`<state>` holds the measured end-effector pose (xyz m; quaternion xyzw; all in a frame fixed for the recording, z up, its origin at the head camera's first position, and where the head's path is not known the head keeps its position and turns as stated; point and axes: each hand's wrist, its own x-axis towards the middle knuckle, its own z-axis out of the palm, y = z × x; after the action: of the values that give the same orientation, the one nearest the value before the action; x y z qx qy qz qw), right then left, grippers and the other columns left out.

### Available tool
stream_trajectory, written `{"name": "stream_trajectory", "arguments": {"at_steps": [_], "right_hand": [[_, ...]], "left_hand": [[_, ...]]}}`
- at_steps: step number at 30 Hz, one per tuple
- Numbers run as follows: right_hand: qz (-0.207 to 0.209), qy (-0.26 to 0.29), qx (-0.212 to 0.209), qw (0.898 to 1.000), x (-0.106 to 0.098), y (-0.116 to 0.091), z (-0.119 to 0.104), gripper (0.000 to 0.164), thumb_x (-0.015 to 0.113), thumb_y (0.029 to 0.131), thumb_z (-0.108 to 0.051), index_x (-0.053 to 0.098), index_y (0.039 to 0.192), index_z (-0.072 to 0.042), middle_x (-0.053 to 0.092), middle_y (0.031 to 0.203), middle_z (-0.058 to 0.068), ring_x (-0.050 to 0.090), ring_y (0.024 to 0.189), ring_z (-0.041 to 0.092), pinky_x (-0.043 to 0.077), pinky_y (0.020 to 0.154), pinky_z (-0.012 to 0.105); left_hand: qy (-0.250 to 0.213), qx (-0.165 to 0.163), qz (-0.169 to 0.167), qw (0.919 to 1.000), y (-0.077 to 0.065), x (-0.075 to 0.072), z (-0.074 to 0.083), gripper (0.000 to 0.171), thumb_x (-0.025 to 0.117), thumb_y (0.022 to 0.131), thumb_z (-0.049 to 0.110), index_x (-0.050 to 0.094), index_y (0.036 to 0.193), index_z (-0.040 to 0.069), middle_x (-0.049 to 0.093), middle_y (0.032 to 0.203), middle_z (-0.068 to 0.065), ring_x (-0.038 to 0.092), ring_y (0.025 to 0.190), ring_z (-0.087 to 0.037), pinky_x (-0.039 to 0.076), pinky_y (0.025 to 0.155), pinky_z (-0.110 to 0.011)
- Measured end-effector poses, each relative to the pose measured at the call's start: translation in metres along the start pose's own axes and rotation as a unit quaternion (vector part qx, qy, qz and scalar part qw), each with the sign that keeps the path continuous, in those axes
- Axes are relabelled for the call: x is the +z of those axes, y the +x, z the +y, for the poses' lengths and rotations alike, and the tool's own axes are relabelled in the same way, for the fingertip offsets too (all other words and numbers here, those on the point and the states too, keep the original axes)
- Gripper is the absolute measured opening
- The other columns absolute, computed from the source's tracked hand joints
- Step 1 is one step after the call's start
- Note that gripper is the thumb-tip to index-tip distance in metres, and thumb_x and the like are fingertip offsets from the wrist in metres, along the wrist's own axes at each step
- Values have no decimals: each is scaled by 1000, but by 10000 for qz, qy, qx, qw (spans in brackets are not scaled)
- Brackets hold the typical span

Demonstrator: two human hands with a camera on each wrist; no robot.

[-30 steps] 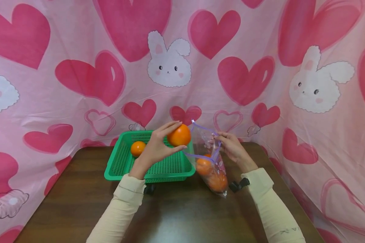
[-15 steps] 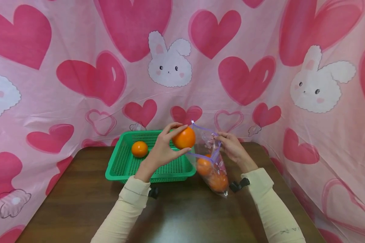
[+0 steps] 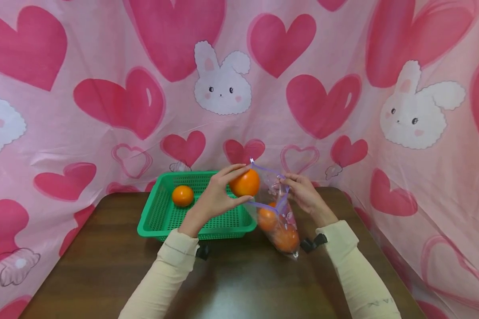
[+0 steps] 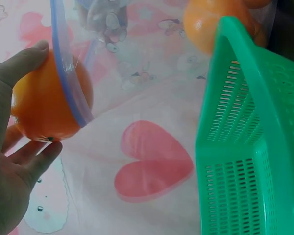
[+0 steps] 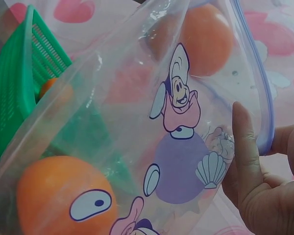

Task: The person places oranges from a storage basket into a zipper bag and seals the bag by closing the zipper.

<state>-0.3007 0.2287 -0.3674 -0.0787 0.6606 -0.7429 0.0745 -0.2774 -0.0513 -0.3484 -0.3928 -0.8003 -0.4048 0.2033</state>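
Observation:
In the head view my left hand (image 3: 213,199) grips an orange (image 3: 246,182) between thumb and fingers at the mouth of a clear zip bag (image 3: 269,186). The left wrist view shows that orange (image 4: 44,100) partly behind the bag's purple zip edge (image 4: 68,73), so part of it is inside the opening. My right hand (image 3: 305,195) pinches the far side of the bag's rim and holds the mouth apart. Several oranges (image 3: 285,239) lie low in the bag, which hangs tilted. Cartoon prints (image 5: 179,98) cover its side in the right wrist view.
A green plastic basket (image 3: 147,221) stands on the brown wooden table (image 3: 104,274), left of the bag. One orange (image 3: 182,196) lies in it. A pink cloth with hearts and rabbits (image 3: 223,84) hangs behind the table and at its sides.
My left hand has carried the orange rightward, from over the basket to the bag's mouth, where its edge now overlaps the rim. The right hand and bag have barely moved.

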Motion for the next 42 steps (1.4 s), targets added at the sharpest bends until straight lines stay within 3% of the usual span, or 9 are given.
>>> {"name": "stream_trajectory", "arguments": {"at_steps": [11, 22, 34, 42], "right_hand": [[-38, -89, -147, 9998, -1, 0, 1, 11, 49, 106, -6, 59, 106, -2, 74, 83, -3, 72, 76, 9, 59, 64, 20], [-15, -142, -114, 9998, -2, 0, -2, 26, 51, 106, -8, 54, 121, 13, 73, 85, -2, 73, 81, 10, 60, 67, 21], [-69, -226, -94, 9997, -3, -1, -3, 33, 50, 106, -9, 49, 126, 18, 71, 88, -2, 73, 82, 9, 60, 68, 21], [-53, -155, -59, 9998, -2, -1, -5, 30, 51, 105, -8, 51, 125, 15, 72, 89, 0, 74, 82, 11, 60, 68, 21]], "left_hand": [[128, -146, -202, 9996, 8, 5, 1, 66, 88, 81, 25, 61, 141, 13, 57, 141, -5, 58, 122, -21, 59, 91, -34], [461, -206, -477, 9976, 19, 11, 4, 66, 89, 80, 27, 63, 139, 11, 56, 142, -8, 56, 125, -25, 58, 95, -38], [630, -299, -772, 9946, 27, 17, 5, 69, 89, 80, 28, 62, 141, 12, 57, 142, -8, 54, 127, -25, 57, 98, -40], [607, -349, -870, 9937, 29, 20, 4, 70, 89, 80, 27, 61, 142, 13, 58, 144, -6, 54, 130, -25, 56, 98, -40]]}}
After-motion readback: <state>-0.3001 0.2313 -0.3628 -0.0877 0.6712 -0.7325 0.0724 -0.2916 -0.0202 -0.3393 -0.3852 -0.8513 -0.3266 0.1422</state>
